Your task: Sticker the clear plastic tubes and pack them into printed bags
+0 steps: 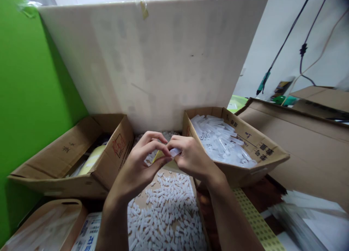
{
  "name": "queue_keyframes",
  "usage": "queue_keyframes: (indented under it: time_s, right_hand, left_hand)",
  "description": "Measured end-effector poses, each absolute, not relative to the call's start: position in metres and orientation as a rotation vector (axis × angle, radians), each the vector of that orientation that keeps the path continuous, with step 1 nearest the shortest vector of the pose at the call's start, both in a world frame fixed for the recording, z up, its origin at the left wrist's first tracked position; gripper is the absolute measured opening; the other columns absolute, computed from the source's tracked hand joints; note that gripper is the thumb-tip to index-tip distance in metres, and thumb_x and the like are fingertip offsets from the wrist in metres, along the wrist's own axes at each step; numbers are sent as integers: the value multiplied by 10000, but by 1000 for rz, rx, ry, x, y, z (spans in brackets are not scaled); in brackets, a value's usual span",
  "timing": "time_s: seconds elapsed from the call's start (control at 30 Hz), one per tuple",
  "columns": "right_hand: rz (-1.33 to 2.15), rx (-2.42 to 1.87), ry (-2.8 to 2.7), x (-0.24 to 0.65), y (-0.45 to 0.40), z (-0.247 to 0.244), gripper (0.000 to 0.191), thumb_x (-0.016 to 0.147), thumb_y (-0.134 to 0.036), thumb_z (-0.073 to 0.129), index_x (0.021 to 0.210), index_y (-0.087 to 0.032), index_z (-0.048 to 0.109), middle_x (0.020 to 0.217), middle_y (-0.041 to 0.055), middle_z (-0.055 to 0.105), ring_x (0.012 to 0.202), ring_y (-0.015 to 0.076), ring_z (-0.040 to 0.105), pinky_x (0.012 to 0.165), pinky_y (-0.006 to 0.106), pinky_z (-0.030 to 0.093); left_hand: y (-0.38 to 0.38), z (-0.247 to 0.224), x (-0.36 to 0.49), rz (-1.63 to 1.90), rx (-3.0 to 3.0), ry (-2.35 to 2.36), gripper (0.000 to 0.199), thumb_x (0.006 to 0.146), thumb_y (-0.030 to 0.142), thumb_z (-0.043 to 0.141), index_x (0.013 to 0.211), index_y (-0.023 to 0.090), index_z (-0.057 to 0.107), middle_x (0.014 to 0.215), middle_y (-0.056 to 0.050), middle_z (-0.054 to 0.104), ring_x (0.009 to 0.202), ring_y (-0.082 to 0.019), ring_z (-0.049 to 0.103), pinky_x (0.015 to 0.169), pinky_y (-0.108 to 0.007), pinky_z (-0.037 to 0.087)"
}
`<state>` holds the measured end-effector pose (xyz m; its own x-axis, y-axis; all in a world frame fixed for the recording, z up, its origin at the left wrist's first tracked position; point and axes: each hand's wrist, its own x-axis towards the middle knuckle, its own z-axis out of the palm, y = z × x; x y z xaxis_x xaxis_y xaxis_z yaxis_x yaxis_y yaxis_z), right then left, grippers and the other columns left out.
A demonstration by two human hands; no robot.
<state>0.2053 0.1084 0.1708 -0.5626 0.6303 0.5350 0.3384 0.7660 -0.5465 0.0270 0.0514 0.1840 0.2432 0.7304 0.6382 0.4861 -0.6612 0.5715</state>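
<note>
My two hands meet in front of me, above a cardboard tray [141, 199] of small white plastic pieces [174, 207]. Between the curled fingers of my right hand [191, 157] is a short, whitish translucent plastic tube [175, 152]. The thumb and index finger of my left hand [144, 156] are pinched together at the tube's left end. Whether they grip the tube itself or a small part at its end is hidden. Partly covered by both hands, a pale yellow sheet or strip [172, 166] shows just behind and below them.
A cardboard box [267, 149] of translucent tubes stands at right. Another box [109, 171] at left holds a yellow roll-like item. Lower left are a tan bin [77, 214] and a printed pack [88, 231]. A dotted yellow sheet [256, 222] lies lower right. A white panel [163, 62] rises behind.
</note>
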Motion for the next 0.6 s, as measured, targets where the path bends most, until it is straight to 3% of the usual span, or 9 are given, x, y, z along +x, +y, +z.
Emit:
queue_keyframes:
  time_s: [0.2, 0.4, 0.6]
  right_hand:
    - [502, -713, -2237, 203, 109, 168, 252, 799, 60, 550, 721, -168, 621, 785, 3, 581, 721, 150, 546, 653, 269, 377]
    - [493, -719, -2248, 202, 107, 169, 251, 808, 59, 545, 707, -168, 582, 793, 4, 568, 722, 148, 535, 649, 269, 366]
    - [431, -712, -2272, 202, 108, 168, 264, 776, 79, 551, 684, -169, 554, 764, -3, 537, 691, 144, 497, 626, 268, 342]
  left_hand:
    - [57, 175, 26, 1376, 2193, 1156, 74, 912, 156, 691, 875, 219, 679, 1099, -45, 591, 1066, -181, 598, 969, -328, 480]
    - [59, 174, 23, 1367, 2158, 1187, 51, 897, 185, 713, 863, 218, 694, 1078, -49, 604, 988, -183, 593, 793, -289, 470]
    - [61, 173, 24, 1351, 2014, 1143, 58, 882, 236, 735, 842, 205, 707, 1063, -58, 597, 1031, -203, 588, 832, -303, 449]
